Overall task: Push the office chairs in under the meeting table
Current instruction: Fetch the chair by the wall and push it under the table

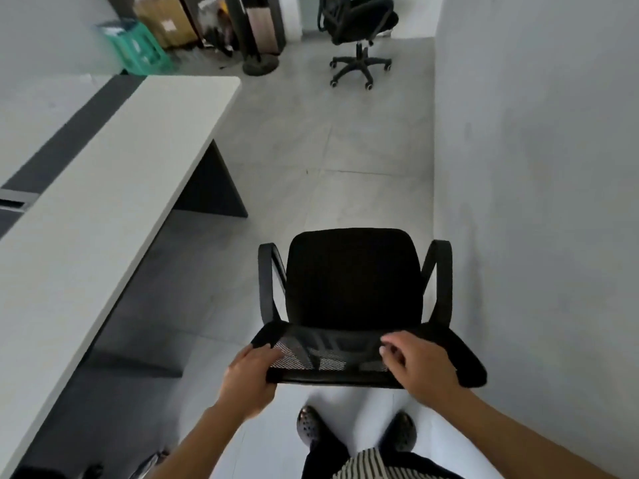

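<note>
A black mesh office chair with armrests stands right in front of me on the grey floor, seat facing away, to the right of the long white meeting table. My left hand grips the left end of the backrest's top edge. My right hand rests on the right part of that edge, fingers curled over it. A second black office chair stands far off near the back wall, away from the table.
A grey wall runs close along the right of the chair. The table's dark panel leg stands ahead left. At the back are a green crate, cardboard boxes and a stand with a round base. My dark shoes are below.
</note>
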A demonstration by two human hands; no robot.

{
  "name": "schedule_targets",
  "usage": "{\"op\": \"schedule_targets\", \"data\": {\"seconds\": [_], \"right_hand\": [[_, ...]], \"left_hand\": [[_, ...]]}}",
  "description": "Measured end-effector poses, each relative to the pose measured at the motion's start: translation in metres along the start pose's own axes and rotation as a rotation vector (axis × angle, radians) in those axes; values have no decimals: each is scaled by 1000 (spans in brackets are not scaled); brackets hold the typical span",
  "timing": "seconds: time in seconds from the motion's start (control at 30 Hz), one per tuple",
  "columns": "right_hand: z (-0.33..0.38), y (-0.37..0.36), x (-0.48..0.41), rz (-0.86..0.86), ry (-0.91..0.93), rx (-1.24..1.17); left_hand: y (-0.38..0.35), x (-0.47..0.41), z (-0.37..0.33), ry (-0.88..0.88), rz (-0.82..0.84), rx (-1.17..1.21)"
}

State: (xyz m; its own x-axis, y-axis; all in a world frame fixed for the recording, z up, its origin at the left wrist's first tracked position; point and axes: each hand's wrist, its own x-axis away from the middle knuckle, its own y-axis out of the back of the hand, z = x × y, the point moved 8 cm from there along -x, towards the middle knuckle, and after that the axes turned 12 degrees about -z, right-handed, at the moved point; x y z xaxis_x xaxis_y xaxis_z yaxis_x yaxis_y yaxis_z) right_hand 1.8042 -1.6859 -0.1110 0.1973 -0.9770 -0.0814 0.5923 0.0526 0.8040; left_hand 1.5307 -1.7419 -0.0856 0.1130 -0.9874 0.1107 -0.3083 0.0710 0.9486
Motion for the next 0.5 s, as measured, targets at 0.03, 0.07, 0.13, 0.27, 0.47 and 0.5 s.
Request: {"op": "schedule_targets", "data": {"seconds": [0.03,0.07,0.13,0.27,0.47,0.5], "right_hand": [[12,-12,16,-4,88,69],[21,-19,27,-10,142,147],[27,-29,32,2,153,274],[37,-37,15,-6,172,398],[62,-56,-7,38,198,402],[66,-58,-13,34,204,396]], "left_hand": [[0,2,11,29,-16,4],[0,4,18,33,-34,8],[-3,4,31,17,-66,19],[0,-1,45,-26,-127,38],[4,-6,75,-82,-169,52],[6,-9,81,-71,-171,51]]}}
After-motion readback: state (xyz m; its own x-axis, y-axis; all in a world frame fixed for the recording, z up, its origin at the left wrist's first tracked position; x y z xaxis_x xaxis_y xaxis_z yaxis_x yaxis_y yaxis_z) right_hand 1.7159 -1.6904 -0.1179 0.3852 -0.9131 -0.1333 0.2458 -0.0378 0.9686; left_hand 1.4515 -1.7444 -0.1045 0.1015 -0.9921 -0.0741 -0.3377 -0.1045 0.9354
